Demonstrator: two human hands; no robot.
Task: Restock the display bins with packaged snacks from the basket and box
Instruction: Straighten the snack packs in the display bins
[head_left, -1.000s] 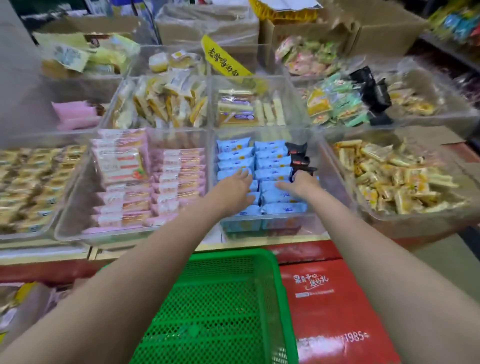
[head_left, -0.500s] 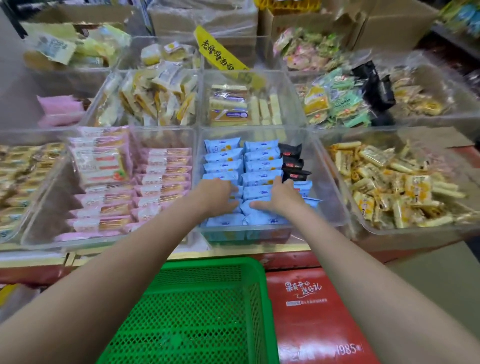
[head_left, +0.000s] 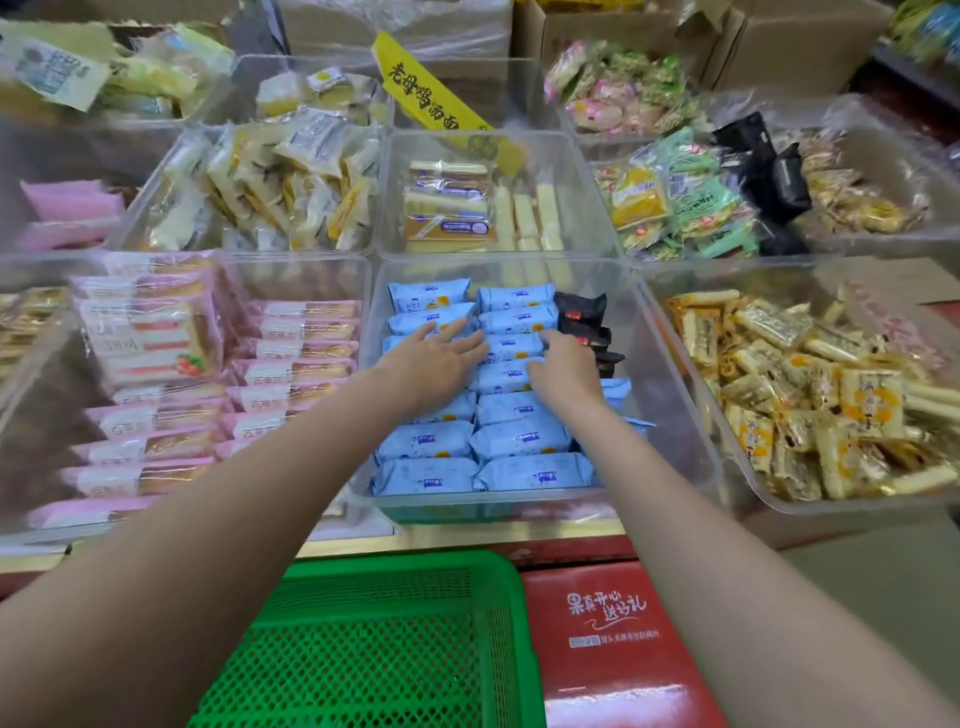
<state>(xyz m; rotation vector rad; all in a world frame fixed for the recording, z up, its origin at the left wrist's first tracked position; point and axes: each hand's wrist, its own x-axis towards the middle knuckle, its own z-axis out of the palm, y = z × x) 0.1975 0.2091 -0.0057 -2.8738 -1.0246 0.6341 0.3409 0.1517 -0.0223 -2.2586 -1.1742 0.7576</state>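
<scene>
Both hands are down in the clear bin (head_left: 670, 395) at the front middle of the display, the one holding two neat columns of blue packets (head_left: 519, 441). The left hand (head_left: 436, 364) lies spread and flat, fingers straight, palm down on the left column about halfway back. The right hand (head_left: 566, 371) sits on the right column with its fingers curled downward onto a packet; whether it pinches one or only presses the row, I cannot tell, since the fingertips are hidden under the knuckles.

Each packet lies with its long axis across the bin, side to side, and the rows run away from the person. The packets nearest the front edge sit below both wrists, so any tidying there means drawing the hands back toward the body. The right hand is the nearer one to the few black packets (head_left: 584, 322) wedged along the right column's far side, just beside its fingers.

The green basket (head_left: 405, 649) stands directly below the bin, toward the person, beside a red box (head_left: 613, 654). The basket's floor is cut off by the frame and by the left arm, so how much stock remains in it is hard to judge. The bin's right front corner is screened by the right forearm.
</scene>
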